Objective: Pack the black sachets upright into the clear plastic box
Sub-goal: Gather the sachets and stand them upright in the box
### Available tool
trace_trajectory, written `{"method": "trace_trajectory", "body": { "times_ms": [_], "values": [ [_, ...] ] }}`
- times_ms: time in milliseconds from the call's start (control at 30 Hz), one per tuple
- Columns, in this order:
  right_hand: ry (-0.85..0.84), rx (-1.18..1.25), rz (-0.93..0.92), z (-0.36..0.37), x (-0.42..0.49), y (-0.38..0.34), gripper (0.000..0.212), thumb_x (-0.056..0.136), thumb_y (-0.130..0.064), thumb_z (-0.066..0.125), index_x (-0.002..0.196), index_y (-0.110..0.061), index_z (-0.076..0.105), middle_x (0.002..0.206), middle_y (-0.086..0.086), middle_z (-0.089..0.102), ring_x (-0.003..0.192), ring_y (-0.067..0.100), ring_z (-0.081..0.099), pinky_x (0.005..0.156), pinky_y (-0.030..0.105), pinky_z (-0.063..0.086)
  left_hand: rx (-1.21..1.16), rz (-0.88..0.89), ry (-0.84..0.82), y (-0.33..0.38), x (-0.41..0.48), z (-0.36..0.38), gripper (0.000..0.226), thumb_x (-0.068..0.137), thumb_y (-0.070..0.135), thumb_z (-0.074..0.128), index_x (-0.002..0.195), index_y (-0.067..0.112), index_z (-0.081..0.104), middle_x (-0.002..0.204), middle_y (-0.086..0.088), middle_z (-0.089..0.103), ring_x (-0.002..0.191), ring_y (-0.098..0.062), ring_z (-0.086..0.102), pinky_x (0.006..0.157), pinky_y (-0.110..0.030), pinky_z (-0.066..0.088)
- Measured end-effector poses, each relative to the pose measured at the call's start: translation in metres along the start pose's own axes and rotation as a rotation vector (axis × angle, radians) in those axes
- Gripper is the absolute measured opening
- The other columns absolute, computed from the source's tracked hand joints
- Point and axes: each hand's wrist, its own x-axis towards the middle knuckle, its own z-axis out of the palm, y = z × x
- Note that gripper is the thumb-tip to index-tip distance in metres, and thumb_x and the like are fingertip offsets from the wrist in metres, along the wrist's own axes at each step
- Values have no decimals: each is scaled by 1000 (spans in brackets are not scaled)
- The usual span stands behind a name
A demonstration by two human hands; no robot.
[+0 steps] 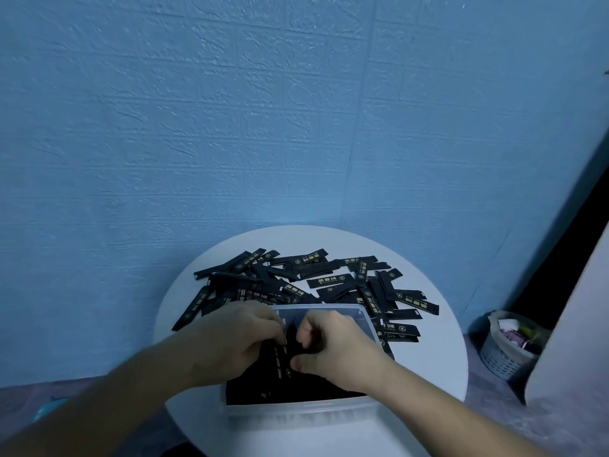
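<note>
1. A blue textured wall (pixel 230 127) is seen behind the counter (pixel 438 357), which is round and white.
2. The box (pixel 296 409) is set at the counter's near edge. Dark packed sachets (pixel 280 392) are seen inside; whether they stand upright cannot be told.
3. Loose sachets (pixel 329 280) are heaped on the counter beyond and right of the box.
4. A basket (pixel 504 354) is noted on the floor at right.
5. The left hand (pixel 230 338) and right hand (pixel 336 344) are held over the box, fingers curled, a bundle (pixel 284 357) of sachets gripped between them.
</note>
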Motion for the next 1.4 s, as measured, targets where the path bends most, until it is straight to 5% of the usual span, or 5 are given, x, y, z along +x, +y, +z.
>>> {"method": "trace_trajectory", "body": {
  "times_ms": [400, 533, 733, 1100, 1400],
  "values": [
    [-51, 141, 9, 10, 5, -2, 29, 71, -26, 88, 91, -22, 68, 97, -5, 71, 91, 13, 66, 85, 32, 55, -168, -86, 327, -19, -21, 22, 28, 83, 9, 65, 95, 34, 66, 119, 27, 54, 119, 1, 52, 99, -15, 40],
    [-87, 151, 46, 8, 5, -2, 24, 76, -19, 85, 91, -21, 65, 93, -5, 68, 68, 11, 67, 72, 34, 59, -58, 14, 231, -15, -17, 16, 30, 84, 6, 59, 94, 34, 64, 111, 23, 59, 112, 0, 53, 98, -26, 43],
    [-95, 234, 105, 3, 0, 5, 27, 72, -21, 84, 92, -22, 65, 93, -4, 68, 62, 17, 72, 78, 54, 63, -99, 45, -43, -18, -7, 10, 47, 90, 8, 49, 124, 34, 70, 134, 19, 61, 127, 5, 50, 109, -16, 36],
    [-76, 163, -44, -1, 2, 13, 16, 74, -20, 82, 83, -27, 70, 92, -5, 76, 87, 8, 71, 89, 33, 59, 41, 73, -100, -20, -3, 7, 51, 92, 16, 45, 134, 41, 61, 134, 22, 49, 128, -1, 39, 112, -23, 26],
    [-211, 231, -88, -10, 2, 21, 23, 85, 12, 59, 94, -6, 69, 93, 13, 78, 75, 8, 67, 74, 25, 54, -124, 47, -64, -8, 2, 3, 40, 89, 11, 49, 114, 27, 75, 127, 15, 63, 117, 1, 54, 91, 3, 26]
  ]
}}
